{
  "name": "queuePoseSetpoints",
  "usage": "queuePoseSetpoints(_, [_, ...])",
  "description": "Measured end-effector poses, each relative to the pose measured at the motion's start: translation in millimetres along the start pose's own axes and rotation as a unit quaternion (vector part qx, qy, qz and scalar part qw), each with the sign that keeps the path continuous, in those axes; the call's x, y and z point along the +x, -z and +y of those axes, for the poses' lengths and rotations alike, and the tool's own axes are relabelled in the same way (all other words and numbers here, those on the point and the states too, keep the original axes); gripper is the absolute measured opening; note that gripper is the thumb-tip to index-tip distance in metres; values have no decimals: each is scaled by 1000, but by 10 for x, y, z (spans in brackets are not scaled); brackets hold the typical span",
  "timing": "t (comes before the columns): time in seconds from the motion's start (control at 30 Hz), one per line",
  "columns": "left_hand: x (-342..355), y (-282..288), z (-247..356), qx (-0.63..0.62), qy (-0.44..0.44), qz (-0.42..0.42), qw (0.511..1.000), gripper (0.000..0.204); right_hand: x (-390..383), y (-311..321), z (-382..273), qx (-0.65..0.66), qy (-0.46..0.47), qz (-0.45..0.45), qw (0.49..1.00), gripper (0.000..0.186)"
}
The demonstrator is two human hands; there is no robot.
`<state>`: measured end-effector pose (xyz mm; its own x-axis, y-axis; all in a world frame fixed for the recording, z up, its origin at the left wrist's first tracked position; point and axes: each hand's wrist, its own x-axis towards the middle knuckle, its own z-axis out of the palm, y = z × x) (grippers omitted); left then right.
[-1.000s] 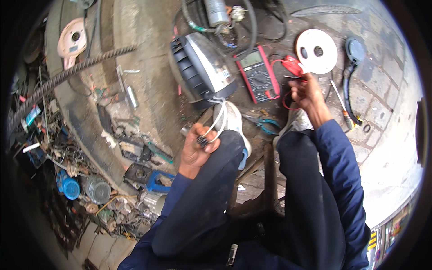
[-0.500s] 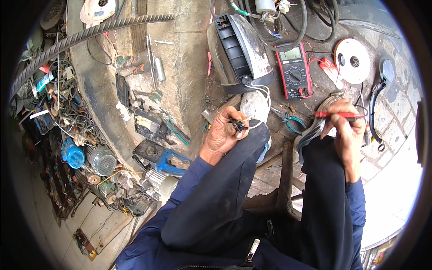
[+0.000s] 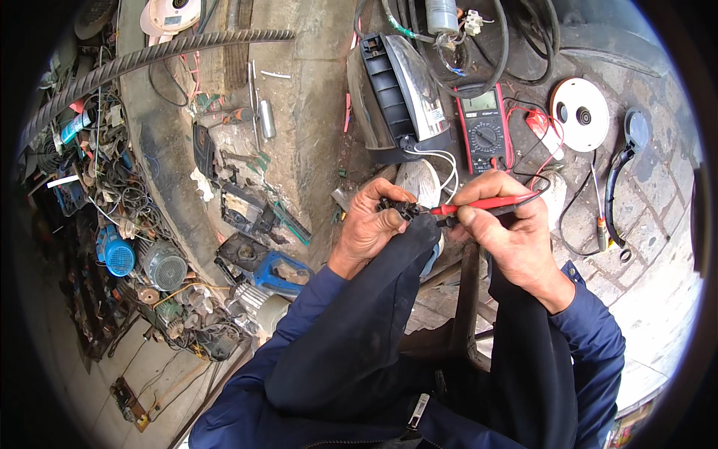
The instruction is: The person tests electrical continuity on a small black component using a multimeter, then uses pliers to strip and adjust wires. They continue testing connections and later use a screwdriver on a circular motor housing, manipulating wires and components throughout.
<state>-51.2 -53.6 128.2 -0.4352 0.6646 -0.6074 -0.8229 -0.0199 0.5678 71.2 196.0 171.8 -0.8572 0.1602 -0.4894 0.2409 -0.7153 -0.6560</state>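
My left hand [image 3: 363,236] pinches a small black electrical part [image 3: 404,209] above my left knee; its exact kind is unclear. My right hand [image 3: 516,243] grips a red multimeter probe [image 3: 490,203], its tip up against the black part; whether it makes contact is too small to tell. A black probe [image 3: 450,221] also shows under the right fingers. Beyond the hands lies a red-framed multimeter [image 3: 485,131] with leads attached. Left of it stands a black and silver appliance housing [image 3: 389,90], from which white wires [image 3: 451,161] run down toward the left hand.
A white round base [image 3: 580,114], a black curved handle [image 3: 619,172] and a screwdriver [image 3: 600,224] lie at the right. Thick black cable [image 3: 505,52] coils at the top. A ribbed steel bar [image 3: 164,51] crosses upper left, above heaped motors [image 3: 116,251] and scrap.
My right hand has swung left from beside the right knee, bringing the red probe to the black part. The left hand has stayed nearly in place, still pinching that part.
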Motion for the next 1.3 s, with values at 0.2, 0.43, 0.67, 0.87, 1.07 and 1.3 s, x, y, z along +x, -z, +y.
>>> queuePoseSetpoints(0.2, [-5, 24, -10, 0, 7, 5, 1000, 33, 116, -41, 53, -41, 0, -5, 999, 11])
queuePoseSetpoints(0.43, [-21, 13, 17, -1, 20, 30, 999, 34, 171, -33, 75, 34, -46, -3, 998, 11])
queuePoseSetpoints(0.67, [-12, -14, 34, 2, 21, 42, 999, 33, 190, -40, 142, -21, 3, -10, 1000, 12])
queuePoseSetpoints(0.87, [-5, -100, 14, -1, 2, 67, 998, 32, 166, -53, 162, -1, -19, -4, 1000, 9])
queuePoseSetpoints(1.07, [-7, -12, 17, -1, 17, 44, 999, 32, 158, -72, 195, 7, 5, 5, 1000, 10])
queuePoseSetpoints(1.3, [-9, -5, 16, -8, 16, 44, 999, 31, 173, -105, 205, 1, 5, 10, 1000, 10])
